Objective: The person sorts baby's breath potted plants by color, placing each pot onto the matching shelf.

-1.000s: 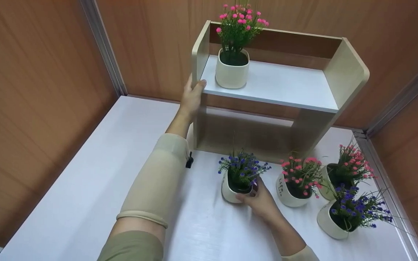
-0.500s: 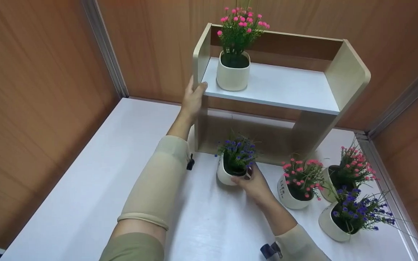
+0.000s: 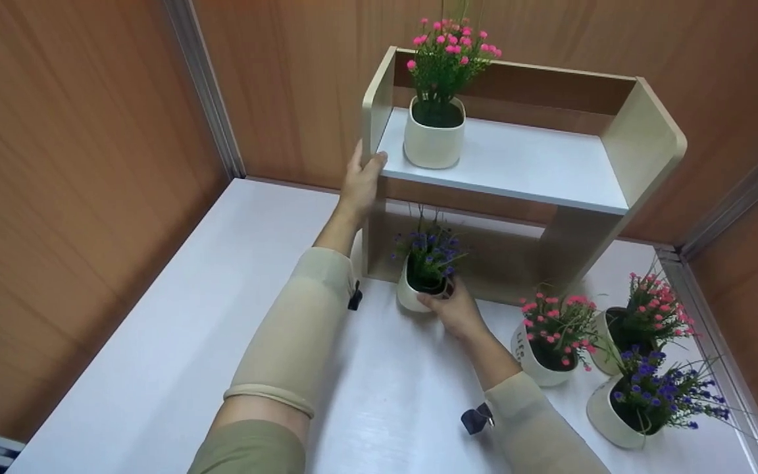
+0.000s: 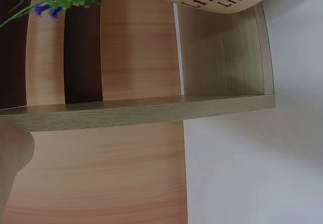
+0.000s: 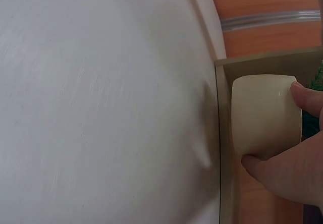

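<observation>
The right hand [image 3: 456,313] is gripping the cream pot of purple flowers [image 3: 422,289] at the mouth of the pale wooden shelf unit's [image 3: 642,141] lower bay, best kept upright under the board while the left hand [image 3: 360,181] is clasping the upright.

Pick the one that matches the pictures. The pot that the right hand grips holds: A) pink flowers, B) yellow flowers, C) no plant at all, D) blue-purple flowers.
D: in the head view the right hand grips the cream pot at the mouth of the wooden shelf's lower bay, and blue-purple flowers rise from it; the pink-flowered pot stands on the upper board.
</observation>
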### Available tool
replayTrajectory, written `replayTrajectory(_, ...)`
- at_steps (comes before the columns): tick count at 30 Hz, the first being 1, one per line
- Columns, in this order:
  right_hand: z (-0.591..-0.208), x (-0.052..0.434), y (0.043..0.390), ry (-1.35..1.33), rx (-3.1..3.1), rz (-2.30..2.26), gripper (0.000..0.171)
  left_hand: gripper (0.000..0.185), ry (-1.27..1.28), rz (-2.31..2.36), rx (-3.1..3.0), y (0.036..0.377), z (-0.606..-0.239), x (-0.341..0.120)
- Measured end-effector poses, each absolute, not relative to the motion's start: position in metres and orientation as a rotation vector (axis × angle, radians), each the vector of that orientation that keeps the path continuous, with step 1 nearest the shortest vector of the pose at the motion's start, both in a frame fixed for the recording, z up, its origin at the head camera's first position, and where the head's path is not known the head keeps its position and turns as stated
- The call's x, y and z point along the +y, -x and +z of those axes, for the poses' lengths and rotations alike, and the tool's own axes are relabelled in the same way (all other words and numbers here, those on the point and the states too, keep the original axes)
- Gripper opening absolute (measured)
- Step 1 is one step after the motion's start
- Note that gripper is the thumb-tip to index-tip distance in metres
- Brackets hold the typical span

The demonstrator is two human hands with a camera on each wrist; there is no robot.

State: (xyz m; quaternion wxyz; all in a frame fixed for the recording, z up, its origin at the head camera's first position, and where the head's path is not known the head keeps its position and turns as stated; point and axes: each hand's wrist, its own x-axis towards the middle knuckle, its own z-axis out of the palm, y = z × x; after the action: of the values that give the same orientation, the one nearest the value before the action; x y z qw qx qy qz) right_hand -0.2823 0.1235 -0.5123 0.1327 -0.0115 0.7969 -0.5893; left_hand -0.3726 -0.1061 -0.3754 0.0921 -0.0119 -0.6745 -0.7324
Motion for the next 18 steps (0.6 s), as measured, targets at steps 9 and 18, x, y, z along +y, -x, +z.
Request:
replayTrajectory(9,-0.519,0.115,0.306,0.160,2.470,-1.658,0.089,0.084,0.012,-2.166,-2.019,0.370,-0.374,-0.108)
replayTrajectory(18,-0.521,0.109,0.321,0.181,2.483,-1.605,0.096,0.082,0.046,-2.176,-1.958,0.369,-0.375,-0.107)
